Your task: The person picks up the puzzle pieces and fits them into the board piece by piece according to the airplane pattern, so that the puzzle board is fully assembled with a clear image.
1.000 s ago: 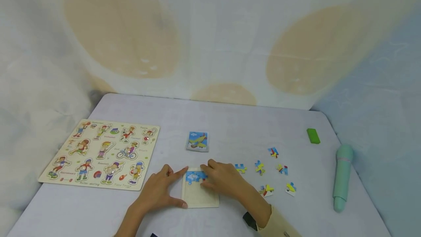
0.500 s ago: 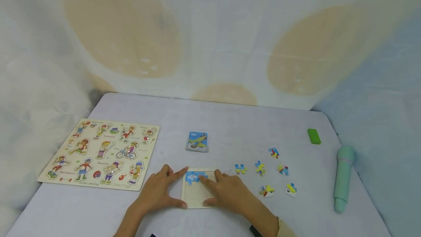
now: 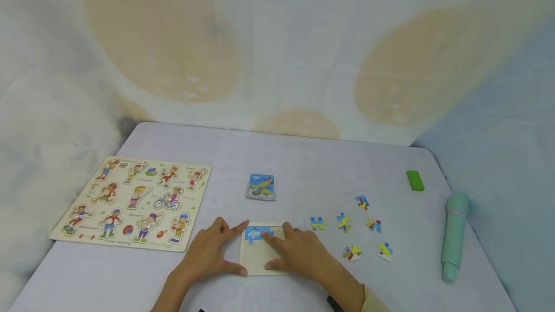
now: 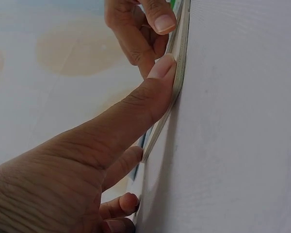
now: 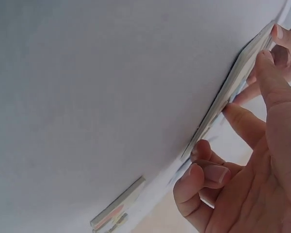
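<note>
A small square wooden puzzle board (image 3: 259, 260) lies on the table in the head view, with blue jigsaw pieces (image 3: 253, 236) along its top left. My left hand (image 3: 207, 250) holds the board's left side between index finger and thumb, at the far and near corners. The left wrist view shows the thumb (image 4: 157, 92) against the board's edge. My right hand (image 3: 303, 253) is over the right side, its index fingertip touching the blue pieces and its thumb on the bare wood. Several loose jigsaw pieces (image 3: 344, 223) lie to the right of that hand.
A small airplane picture (image 3: 261, 187) lies beyond the board. A large peg puzzle (image 3: 134, 206) with sports figures is at left. At right are a green block (image 3: 415, 180) and a mint-green cylindrical object (image 3: 454, 237). Fabric walls (image 3: 299, 61) rise behind the table.
My right hand has shifted toward me and spread over the board, its index finger now on the blue pieces. The left hand keeps its hold on the left side.
</note>
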Demonstrator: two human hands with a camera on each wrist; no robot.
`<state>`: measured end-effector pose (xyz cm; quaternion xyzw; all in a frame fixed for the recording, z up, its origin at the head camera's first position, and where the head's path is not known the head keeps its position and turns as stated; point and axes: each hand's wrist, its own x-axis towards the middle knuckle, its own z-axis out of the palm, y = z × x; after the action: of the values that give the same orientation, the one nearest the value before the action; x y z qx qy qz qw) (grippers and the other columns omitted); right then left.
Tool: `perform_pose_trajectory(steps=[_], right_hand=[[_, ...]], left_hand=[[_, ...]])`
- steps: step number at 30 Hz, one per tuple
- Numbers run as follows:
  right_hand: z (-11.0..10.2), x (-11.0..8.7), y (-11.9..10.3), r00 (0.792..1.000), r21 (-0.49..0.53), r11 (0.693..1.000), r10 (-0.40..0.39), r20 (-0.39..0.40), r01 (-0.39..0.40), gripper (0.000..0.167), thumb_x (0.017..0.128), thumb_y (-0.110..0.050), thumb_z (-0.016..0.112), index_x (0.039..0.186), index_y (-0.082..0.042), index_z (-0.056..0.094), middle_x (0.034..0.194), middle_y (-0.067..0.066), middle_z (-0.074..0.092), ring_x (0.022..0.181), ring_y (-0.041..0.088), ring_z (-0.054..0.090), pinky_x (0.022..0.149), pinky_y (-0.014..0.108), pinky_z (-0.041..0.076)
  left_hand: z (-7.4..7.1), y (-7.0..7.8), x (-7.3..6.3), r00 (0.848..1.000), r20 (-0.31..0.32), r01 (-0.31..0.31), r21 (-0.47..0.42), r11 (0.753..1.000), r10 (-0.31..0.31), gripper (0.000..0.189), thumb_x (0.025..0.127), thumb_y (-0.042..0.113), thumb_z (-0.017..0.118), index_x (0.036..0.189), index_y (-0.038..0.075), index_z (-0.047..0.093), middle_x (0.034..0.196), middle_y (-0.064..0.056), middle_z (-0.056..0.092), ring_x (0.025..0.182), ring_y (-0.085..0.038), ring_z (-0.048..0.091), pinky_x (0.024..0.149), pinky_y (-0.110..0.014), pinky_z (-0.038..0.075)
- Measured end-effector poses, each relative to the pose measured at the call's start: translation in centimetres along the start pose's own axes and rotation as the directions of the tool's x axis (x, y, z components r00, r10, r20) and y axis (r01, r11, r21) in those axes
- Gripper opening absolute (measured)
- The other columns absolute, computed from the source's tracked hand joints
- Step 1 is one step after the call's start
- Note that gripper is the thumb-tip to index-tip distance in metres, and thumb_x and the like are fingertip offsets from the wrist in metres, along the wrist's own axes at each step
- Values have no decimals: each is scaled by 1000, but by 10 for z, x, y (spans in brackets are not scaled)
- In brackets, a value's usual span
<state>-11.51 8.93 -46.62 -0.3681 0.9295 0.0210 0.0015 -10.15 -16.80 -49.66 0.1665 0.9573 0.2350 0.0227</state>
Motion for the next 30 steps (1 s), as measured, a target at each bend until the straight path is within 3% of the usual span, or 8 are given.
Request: perform_pose_trajectory(steps=[14,20,25,30], right_hand=[[-7,-6,-1,995,54,997,44,86,-49,78,84,-73,55,151,-37,39,92,3,55,64,10,50,52,23,39],[-11,-11,8,996,85,994,62,63,-67,77,83,-70,60,150,-35,43,87,0,51,63,8,47,52,21,38],[-14,-17,22,998,215,975,59,-4,-57,69,83,-60,68,142,-27,55,86,-7,44,60,3,37,52,17,33],[-16,-22,34,993,373,924,108,-54,-80,59,81,-49,77,133,-21,64,95,-6,52,63,1,41,56,16,37]], left_hand=[[-2,1,1,999,31,35,-7,999,-35,105,49,79,77,143,40,52,96,8,37,70,-13,35,63,-25,31],[-3,1,1,997,47,64,-9,998,-63,105,48,76,80,143,42,51,97,9,37,71,-13,36,64,-26,31],[-1,1,1,996,54,78,-9,997,-77,106,47,76,81,143,42,51,96,9,36,71,-14,35,64,-26,30],[-1,1,1,995,58,84,-11,996,-84,106,47,75,81,143,43,50,97,9,36,71,-15,35,65,-27,30]])
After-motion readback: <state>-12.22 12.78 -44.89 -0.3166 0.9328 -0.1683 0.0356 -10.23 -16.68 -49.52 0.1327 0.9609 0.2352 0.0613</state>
